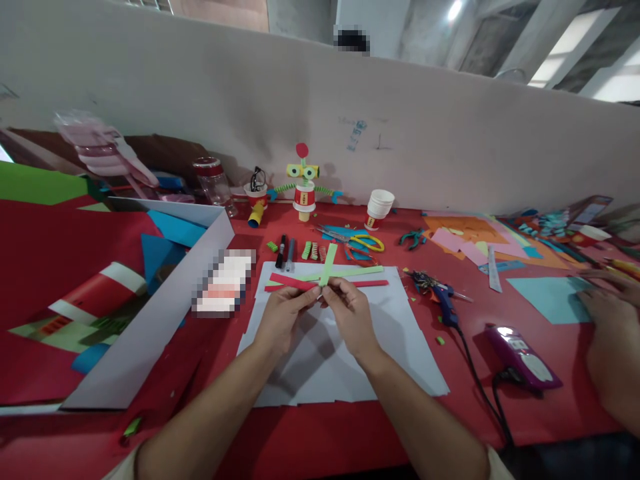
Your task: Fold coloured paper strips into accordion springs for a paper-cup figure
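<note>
1. The left hand (283,313) and the right hand (353,313) met above the white paper (330,360) on the red worktop (320,433), the fingers of both pinching the place where two paper strips came together
2. Of these two, the pale green strip (329,262) pointed away from the person and the red strip (290,282) ran off to the left, so they lay roughly crosswise; whether glue joined them, I could not tell
3. The work in hand seemed barely begun: both held strips looked flat along their visible lengths, with no stack of pleats showing, though the fingers hid the meeting point
4. Another light green strip (369,271) and another red strip (374,283) lay on the paper beyond the hands, flat and apparently unworked
5. Several small folded paper springs (314,251) sat just beyond the paper and looked finished, none of them attached to anything
6. Farther back, a paper-cup figure (304,197) with pleated green arms stood upright and appeared complete
7. The glue gun (443,300) and the yellow-handled scissors (367,241) rested on the worktop, apart from both hands
</note>
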`<state>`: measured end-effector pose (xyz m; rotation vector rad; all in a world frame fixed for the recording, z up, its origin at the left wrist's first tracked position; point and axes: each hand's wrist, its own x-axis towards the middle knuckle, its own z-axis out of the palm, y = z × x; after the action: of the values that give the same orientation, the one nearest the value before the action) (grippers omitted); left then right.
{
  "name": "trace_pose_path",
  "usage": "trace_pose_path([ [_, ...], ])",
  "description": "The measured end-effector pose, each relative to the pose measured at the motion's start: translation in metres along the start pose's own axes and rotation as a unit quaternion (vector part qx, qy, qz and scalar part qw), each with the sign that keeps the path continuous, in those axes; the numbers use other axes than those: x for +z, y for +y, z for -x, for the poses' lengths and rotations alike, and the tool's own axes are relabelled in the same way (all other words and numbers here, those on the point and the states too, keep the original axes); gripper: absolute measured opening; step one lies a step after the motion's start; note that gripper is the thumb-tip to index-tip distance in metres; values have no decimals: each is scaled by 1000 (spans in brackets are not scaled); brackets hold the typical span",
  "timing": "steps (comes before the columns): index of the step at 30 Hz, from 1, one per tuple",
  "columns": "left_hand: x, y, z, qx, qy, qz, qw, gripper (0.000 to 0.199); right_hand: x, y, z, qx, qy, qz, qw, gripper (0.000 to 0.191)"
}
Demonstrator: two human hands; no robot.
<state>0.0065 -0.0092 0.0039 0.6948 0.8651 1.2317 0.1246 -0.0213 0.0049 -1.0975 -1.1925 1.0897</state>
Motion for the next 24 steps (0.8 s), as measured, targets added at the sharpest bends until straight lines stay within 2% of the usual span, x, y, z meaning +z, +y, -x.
trace_pose_path([
  [5, 2, -1, 1, 6, -14, 14, 1000, 12, 0, -1, 2, -16, 3, 7, 1000, 11],
  [10, 2, -7, 0, 24, -29, -4, 999, 11, -1, 2, -1, 31, 8, -42, 999, 11],
  [13, 2, -7, 0, 44, -31, -61, 997, 11, -1, 5, -4, 48, 20, -63, 997, 11],
  [15, 2, -5, 1, 80, -27, -136, 987, 15, -1, 7, -4, 38, 27, -45, 998, 11],
  [17, 0, -3, 2, 170, -10, -245, 955, 15, -1, 8, -4, 28, 30, -26, 999, 11],
  [19, -1, -3, 3, 283, 16, -356, 890, 14, -1, 8, -4, 23, 27, -17, 999, 11],
  [21, -3, -3, 5, 358, 31, -425, 831, 15, -1, 7, -2, 15, 25, -11, 999, 12],
  [22, -3, -3, 5, 368, 29, -438, 819, 16, -1, 5, -2, 11, 28, -7, 1000, 12],
  [24, -2, -2, 5, 343, 20, -433, 833, 16, -1, 2, -1, 6, 36, 4, 999, 13],
])
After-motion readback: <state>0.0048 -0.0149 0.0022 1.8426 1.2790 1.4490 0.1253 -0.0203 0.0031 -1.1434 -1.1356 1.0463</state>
